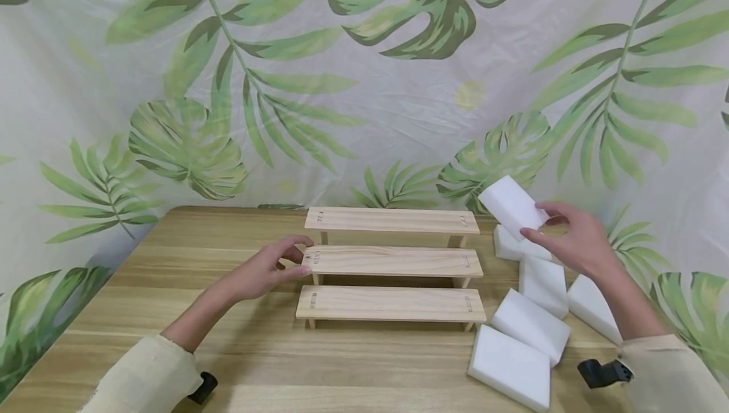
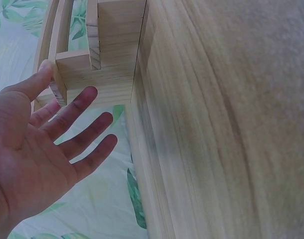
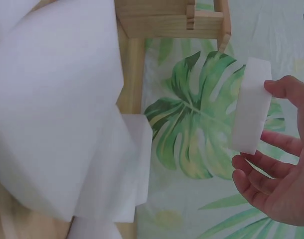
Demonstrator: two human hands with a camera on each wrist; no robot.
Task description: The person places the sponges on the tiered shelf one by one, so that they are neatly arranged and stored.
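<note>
A three-tier wooden display stand (image 1: 393, 302) stands on the table. At the left end of its middle tier, my left hand (image 1: 264, 269) holds the board's edge between thumb and index finger; the left wrist view shows the other fingers of that hand (image 2: 47, 139) spread out below. My right hand (image 1: 581, 239) pinches a white sponge block (image 1: 512, 205) and holds it tilted in the air, right of the top tier. In the right wrist view, the thumb is on one side of this sponge (image 3: 251, 107) and fingertips on the other.
Several more white sponge blocks (image 1: 509, 362) lie in a loose, overlapping group right of the stand, beneath my right hand. The wooden table (image 1: 188, 248) ends at the back against a hanging leaf-patterned cloth (image 1: 393, 116).
</note>
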